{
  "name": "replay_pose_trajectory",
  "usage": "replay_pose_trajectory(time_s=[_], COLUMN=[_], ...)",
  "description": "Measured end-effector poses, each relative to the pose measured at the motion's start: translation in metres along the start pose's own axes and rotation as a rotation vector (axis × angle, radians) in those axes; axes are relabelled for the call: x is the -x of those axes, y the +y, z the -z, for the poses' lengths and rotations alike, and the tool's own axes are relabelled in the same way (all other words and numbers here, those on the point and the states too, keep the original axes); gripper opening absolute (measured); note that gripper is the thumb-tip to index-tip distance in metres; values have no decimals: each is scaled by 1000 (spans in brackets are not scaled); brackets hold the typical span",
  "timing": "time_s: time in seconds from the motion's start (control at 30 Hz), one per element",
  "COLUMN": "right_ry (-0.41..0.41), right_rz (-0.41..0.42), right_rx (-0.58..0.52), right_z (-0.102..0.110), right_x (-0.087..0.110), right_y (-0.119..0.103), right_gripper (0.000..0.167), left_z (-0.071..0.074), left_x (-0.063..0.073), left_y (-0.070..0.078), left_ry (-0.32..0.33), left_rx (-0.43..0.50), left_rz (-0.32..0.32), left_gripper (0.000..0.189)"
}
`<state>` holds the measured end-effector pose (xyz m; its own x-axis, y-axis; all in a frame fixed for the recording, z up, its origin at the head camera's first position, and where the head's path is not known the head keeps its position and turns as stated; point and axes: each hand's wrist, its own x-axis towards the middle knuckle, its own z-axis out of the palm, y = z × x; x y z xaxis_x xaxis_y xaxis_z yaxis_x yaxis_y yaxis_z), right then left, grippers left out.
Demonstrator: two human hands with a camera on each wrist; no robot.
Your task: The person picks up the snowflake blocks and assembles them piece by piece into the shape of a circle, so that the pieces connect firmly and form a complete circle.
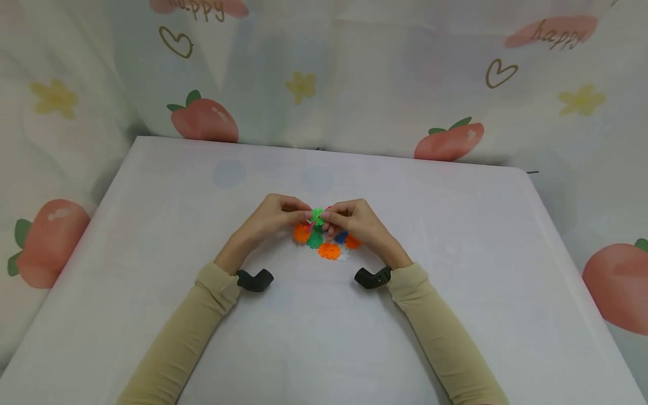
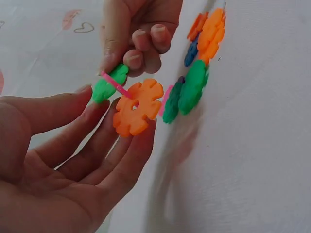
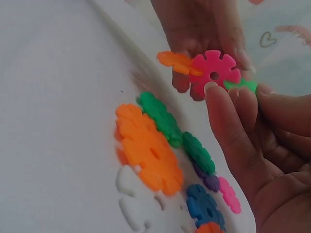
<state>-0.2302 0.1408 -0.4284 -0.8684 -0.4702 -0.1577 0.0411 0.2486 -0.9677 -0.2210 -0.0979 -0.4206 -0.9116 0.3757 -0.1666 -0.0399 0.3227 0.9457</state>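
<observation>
Both hands meet over the middle of the table at three joined notched plastic discs. A pink disc (image 3: 216,70) links an orange disc (image 2: 141,114) and a bright green disc (image 2: 104,90). My left hand (image 1: 280,214) holds this chain, its thumb by the green disc and its fingers behind the orange one. From the other side my right hand (image 1: 356,218) pinches the green disc between thumb and fingers. In the right wrist view, the right fingertips partly cover the green disc and the lower edge of the pink one.
Loose discs lie close below the hands: an orange one (image 3: 150,155), a green one (image 3: 159,119), a dark green one (image 3: 198,152), a blue one (image 3: 201,204), a white one (image 3: 146,204) and a pink one (image 3: 230,194). A printed cloth (image 1: 364,73) hangs behind the white table (image 1: 304,337).
</observation>
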Motion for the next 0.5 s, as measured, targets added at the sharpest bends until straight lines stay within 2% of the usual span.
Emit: replay_pose_trajectory(time_s=[0.17,0.23,0.3,0.43,0.5], right_ry=[-5,17,63,180,201], right_rz=[-8,9,40,93,102], right_rx=[-25,3,72,285,373], right_z=[-7,-9,-8,-6,-5], right_x=[0,0,0,1,1], right_y=[-3,-4,-4,-3,-2], right_gripper=[25,25,24,20,18], left_z=[-2,-2,-2,-1,-1], left_x=[-2,-3,-3,-5,-4], left_y=[-3,-5,-7,-11,-12], left_ry=[-8,-2,14,48,55], left_rx=[20,31,41,36,38], left_rz=[3,12,30,76,96], left_gripper=[25,25,25,25,26])
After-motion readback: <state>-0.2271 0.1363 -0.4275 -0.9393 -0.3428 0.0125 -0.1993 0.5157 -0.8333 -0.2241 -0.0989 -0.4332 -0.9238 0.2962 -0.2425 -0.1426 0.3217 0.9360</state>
